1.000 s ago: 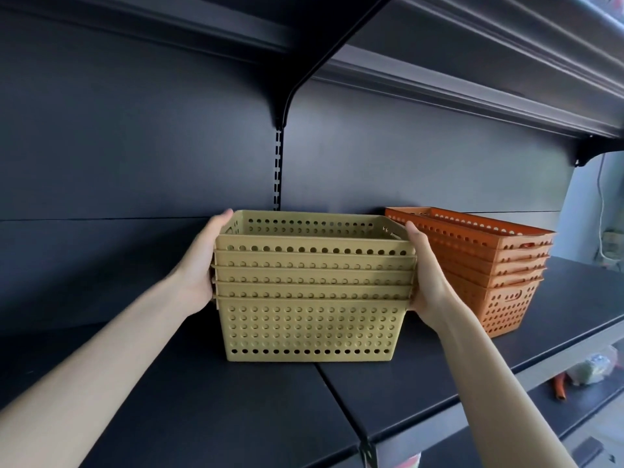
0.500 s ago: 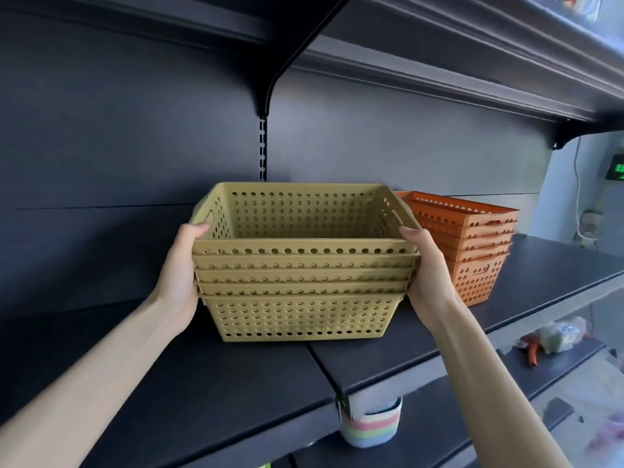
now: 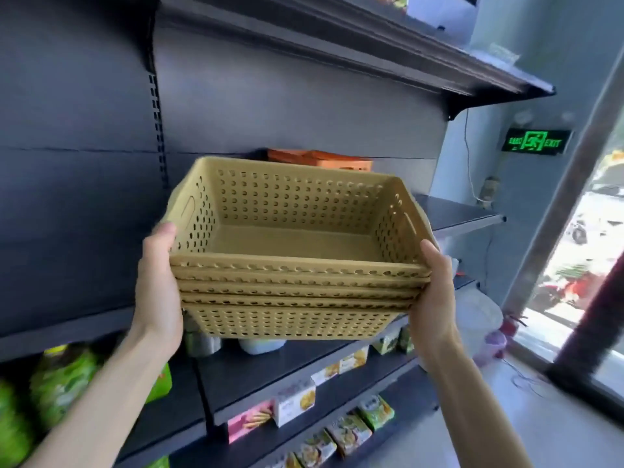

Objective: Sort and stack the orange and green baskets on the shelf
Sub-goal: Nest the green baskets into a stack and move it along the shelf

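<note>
A nested stack of several yellow-green perforated baskets point(image 3: 297, 241) hangs in the air in front of the dark shelf point(image 3: 459, 214), lifted clear of it. My left hand point(image 3: 158, 282) grips the stack's left end. My right hand point(image 3: 435, 288) grips its right end. Behind the stack, only the top of the orange basket stack point(image 3: 320, 159) shows, still standing on the shelf against the back panel. The inside of the top green basket is bare.
An upper shelf point(image 3: 371, 45) overhangs above. Lower shelves point(image 3: 304, 366) hold snack boxes and green bags. A green exit sign point(image 3: 535, 141) glows on the right wall, beside a glass door point(image 3: 580, 265). Open floor lies at the lower right.
Both hands have lifted the green basket stack off the shelf and pulled it toward me. The view has backed away and dropped, so the lower shelves and the door now show.
</note>
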Demonstrator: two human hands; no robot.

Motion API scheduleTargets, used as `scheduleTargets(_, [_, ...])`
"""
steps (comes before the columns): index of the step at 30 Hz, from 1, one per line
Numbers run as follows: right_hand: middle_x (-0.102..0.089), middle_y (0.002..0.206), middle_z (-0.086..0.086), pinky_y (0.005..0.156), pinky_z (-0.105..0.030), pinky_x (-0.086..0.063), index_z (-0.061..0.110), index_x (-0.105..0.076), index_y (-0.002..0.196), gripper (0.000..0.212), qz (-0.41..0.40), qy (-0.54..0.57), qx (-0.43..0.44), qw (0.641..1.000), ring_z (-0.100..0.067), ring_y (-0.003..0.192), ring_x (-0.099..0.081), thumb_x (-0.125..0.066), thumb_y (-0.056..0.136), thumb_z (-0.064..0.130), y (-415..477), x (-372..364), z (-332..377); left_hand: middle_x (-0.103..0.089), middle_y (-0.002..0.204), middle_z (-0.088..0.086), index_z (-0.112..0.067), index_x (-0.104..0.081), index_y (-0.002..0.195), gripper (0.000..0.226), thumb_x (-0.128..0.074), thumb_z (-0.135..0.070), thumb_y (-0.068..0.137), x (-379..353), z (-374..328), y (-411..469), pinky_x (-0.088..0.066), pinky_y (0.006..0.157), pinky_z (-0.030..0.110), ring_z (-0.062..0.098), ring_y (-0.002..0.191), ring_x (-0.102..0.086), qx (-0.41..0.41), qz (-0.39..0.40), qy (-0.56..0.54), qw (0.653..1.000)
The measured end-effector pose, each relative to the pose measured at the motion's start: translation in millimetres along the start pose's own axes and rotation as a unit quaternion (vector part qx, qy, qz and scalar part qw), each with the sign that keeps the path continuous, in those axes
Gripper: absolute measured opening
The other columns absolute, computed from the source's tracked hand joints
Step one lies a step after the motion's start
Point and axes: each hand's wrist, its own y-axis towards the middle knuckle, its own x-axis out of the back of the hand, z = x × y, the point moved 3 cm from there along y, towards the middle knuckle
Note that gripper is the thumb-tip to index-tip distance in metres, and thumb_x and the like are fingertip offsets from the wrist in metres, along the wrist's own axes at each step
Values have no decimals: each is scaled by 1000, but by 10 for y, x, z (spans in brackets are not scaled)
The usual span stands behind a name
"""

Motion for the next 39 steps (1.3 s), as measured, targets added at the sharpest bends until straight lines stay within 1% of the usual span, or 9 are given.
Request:
scheduleTargets(2, [-74,80,8,64,-26,-49,27,-69,93,38,-30,-9,-14,999,-7,76,-68,-41,78,48,-232,519,35,-72,102,0,-27,-68,107,52,-37,-58,79,-344,219,-372,-52,66,34,21,91,-66,34,20,2,999])
scheduleTargets(5, [-72,72,10,64,-28,-47,26,-68,86,33,-80,-31,-41,995,-6,69,-66,-42,77,45,-502,1163,25,-72,106,-1,-26,-66,112,51,-37,-55,80,-748,526,-774,-47,85,40,18,103,-63,66,28,14,997])
scheduleTargets(13, [-71,99,-5,88,-43,-49,31,-72,89,42,-161,-80,-69,981,-24,99,-64,-45,69,56,-587,2436,-2,-74,87,-6,-22,-65,104,43,-37,-51,90,-1904,1156,-1178,-47,69,32,5,83,-68,156,77,50,983])
scheduleTargets(16, [-64,116,-18,98,-52,-45,23,-68,102,54,-184,-89,-69,977,-34,111,-58,-46,68,58,-371,2875,-62,-69,111,2,-23,-62,117,60,-41,-63,78,-2317,1442,-1133,-47,88,44,15,103,-62,171,86,45,981])
scheduleTargets(19, [-59,120,-22,96,-52,-45,15,-62,111,67,-204,-94,-65,972,-35,111,-57,-48,64,61,-28,3311,-139,-69,102,3,-21,-63,112,53,-39,-57,82,-2811,1692,-989,-47,82,43,19,98,-63,157,98,37,982])
scheduleTargets(23, [-69,92,-1,72,-35,-46,22,-66,102,57,-202,-106,-46,972,-19,90,-62,-44,66,60,618,3817,-124,-71,89,-1,-20,-63,106,53,-39,-57,77,-3558,1994,-666,-44,69,36,10,83,-66,143,106,19,984])
scheduleTargets(27, [-69,85,0,65,-32,-45,27,-67,101,53,-202,-121,-38,971,-22,85,-63,-40,69,60,1347,4331,7,-66,113,5,-22,-60,119,72,-43,-69,66,-4340,2258,-298,-44,92,48,20,107,-59,147,108,-7,983])
scheduleTargets(34, [-68,74,10,63,-26,-48,29,-67,89,38,-198,-123,36,972,-3,69,-63,-35,79,46,2502,5044,98,-64,117,5,-25,-60,117,68,-44,-67,68,-5506,2537,293,-45,88,46,21,108,-58,131,110,-23,985])
scheduleTargets(39, [-70,85,0,76,-38,-50,31,-71,87,41,-149,-94,48,983,-19,86,-63,-41,74,55,3472,5472,-11,-70,102,0,-26,-64,111,59,-43,-63,70,-6182,2725,668,-47,81,42,16,96,-63,75,57,-22,995])
